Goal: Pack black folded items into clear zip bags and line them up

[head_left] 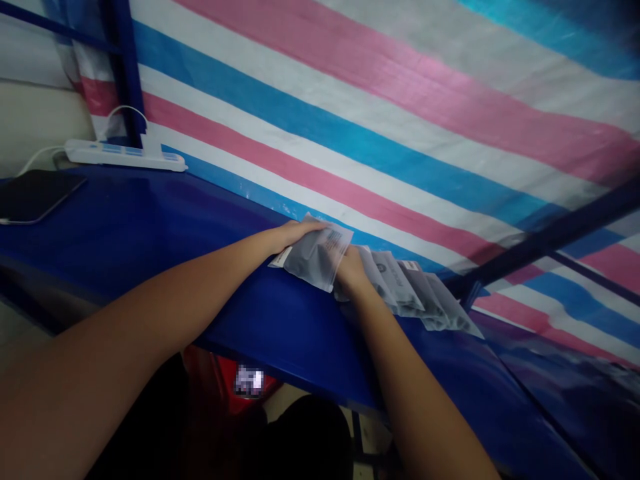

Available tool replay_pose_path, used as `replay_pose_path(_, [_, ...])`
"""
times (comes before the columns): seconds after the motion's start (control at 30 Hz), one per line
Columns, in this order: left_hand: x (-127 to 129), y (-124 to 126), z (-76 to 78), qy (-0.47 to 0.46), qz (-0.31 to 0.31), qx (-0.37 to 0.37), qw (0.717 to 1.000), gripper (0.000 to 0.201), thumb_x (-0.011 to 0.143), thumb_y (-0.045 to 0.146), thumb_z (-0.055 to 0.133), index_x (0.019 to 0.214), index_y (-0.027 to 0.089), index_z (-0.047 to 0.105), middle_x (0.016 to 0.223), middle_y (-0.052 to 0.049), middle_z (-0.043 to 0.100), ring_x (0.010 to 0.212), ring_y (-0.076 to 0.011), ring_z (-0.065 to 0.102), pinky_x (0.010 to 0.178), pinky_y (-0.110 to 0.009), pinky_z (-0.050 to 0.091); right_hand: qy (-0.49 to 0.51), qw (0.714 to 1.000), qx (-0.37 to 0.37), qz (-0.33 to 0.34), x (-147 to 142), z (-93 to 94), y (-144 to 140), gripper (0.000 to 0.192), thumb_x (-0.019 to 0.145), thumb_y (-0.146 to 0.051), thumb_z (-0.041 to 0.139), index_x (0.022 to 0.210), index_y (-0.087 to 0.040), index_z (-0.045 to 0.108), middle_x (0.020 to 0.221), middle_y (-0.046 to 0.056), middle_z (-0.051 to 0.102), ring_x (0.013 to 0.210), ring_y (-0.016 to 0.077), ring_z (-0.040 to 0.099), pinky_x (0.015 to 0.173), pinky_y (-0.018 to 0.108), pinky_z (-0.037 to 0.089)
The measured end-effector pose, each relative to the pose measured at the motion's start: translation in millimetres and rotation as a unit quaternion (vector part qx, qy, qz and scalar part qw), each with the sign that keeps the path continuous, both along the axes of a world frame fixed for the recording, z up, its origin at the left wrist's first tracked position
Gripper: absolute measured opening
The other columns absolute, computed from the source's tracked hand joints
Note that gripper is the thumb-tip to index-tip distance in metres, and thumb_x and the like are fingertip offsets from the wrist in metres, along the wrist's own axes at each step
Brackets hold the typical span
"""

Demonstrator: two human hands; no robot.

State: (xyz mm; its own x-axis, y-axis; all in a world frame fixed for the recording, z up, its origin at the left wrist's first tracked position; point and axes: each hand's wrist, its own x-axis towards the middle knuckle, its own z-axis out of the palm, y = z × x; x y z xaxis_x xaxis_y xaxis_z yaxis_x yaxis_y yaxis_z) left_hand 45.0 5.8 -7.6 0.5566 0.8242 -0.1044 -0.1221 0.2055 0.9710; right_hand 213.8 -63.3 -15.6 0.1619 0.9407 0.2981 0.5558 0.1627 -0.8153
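Both hands grip one grey packet (316, 257) at the counter's (150, 233) far edge, left hand (295, 235) at its 10 o'clock corner, right hand (350, 270) at 4 o'clock (pinching opposite corners should keep it flat), fanned packets (420, 293) overlapping at 3 o'clock.
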Motion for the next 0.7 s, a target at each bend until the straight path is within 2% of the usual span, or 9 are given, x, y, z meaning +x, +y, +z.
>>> replay_pose_path(0.7, [-0.2,-0.7,0.8,0.008,0.01,0.003,1.0,0.054,0.069,0.06,0.077,0.107,0.023,0.072,0.104,-0.013,0.075,0.098,-0.0333,0.07,0.068,-0.037,0.06,0.022,1.0,0.006,0.018,-1.8,0.4,-1.0,0.045,0.081,-0.048,0.067,0.111,-0.016,0.073,0.106,0.013,0.074,0.098,0.0297,0.07,0.079,0.038,0.058])
